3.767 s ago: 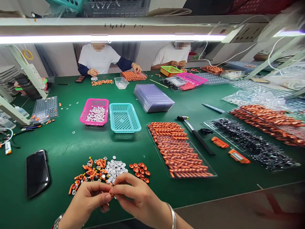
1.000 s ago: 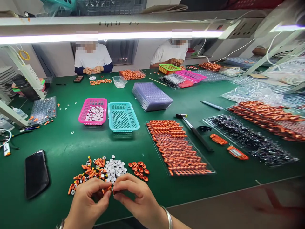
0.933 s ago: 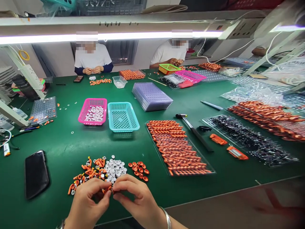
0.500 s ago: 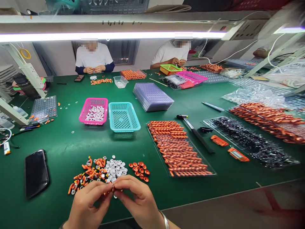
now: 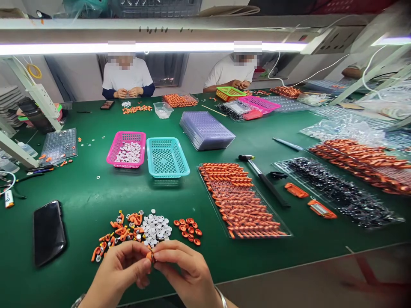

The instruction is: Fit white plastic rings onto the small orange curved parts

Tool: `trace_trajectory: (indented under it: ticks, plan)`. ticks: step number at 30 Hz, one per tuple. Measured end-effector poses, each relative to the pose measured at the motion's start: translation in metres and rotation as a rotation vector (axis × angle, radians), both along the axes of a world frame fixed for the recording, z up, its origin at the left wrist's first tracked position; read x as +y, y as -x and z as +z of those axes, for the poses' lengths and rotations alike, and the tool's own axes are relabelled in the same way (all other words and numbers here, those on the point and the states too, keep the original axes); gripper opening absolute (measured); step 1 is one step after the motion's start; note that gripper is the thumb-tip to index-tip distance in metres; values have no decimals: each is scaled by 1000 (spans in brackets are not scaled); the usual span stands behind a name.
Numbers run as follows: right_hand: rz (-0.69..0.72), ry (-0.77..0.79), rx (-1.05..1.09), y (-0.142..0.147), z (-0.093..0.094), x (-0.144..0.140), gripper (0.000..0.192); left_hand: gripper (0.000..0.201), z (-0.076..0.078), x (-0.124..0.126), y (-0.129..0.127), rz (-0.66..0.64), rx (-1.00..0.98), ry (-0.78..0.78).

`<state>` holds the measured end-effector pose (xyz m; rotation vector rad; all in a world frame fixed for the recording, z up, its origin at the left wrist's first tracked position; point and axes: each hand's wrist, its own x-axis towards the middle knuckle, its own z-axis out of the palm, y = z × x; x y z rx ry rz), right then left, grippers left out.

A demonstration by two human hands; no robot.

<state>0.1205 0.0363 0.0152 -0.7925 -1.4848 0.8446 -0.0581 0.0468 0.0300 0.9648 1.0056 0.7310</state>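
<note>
Between my two hands, near the front edge of the table, is a small orange part point(image 5: 149, 256). My left hand point(image 5: 123, 267) pinches it between thumb and forefinger. The fingertips of my right hand point(image 5: 184, 265) close on its other side, partly hiding it. Just beyond my hands lie a pile of white round caps point(image 5: 156, 226), a heap of orange stem-shaped pieces with metal and white ends point(image 5: 122, 233), and several orange round caps point(image 5: 189, 229).
A black phone point(image 5: 49, 233) lies at left. Farther back stand a pink basket point(image 5: 111, 160) of white pieces and a turquoise basket point(image 5: 168, 174). To the right are a tray of orange parts point(image 5: 240, 201), a hammer point(image 5: 272, 190) and black parts point(image 5: 337, 188). Two people sit opposite.
My left hand has rolled its fingers, so more of the orange part shows between the fingertips. My right hand has shifted slightly lower. The piles look the same.
</note>
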Motion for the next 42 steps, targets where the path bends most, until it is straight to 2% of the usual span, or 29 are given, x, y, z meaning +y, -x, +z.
trace_trajectory:
  ticks: [4, 9, 12, 16, 19, 22, 28, 31, 38, 42]
  plan:
    - [3, -1, -21, -2, 0, 0, 31, 37, 2, 0, -1, -44, 16, 39]
    - [14, 12, -29, -3, 0, 0, 32, 37, 9, -1, 0, -55, 152, -70]
    - [26, 31, -32, -4, 1, 1, 31, 39, 14, -1, 1, -89, 289, -182]
    - [26, 34, -43, -5, 2, 1, 31, 33, 22, 1, 1, -147, 480, -416]
    - [32, 17, -48, -5, 3, 1, 34, 28, 25, 1, 1, -157, 526, -476]
    - [39, -3, -50, -5, 3, 0, 35, 32, 25, -1, 1, -146, 470, -405]
    - [3, -17, -57, -3, 0, -2, 33, 42, 25, -4, -2, -62, 233, -113]
    - [-27, -34, -61, -2, 1, -3, 32, 44, 25, -3, -4, -48, 206, -112]
    - [-44, -92, -107, -1, 4, -4, 31, 37, 17, -6, -2, -32, 262, -229]
    - [-42, -171, -194, -4, 4, -4, 33, 37, 18, -5, -2, -53, 229, -176]
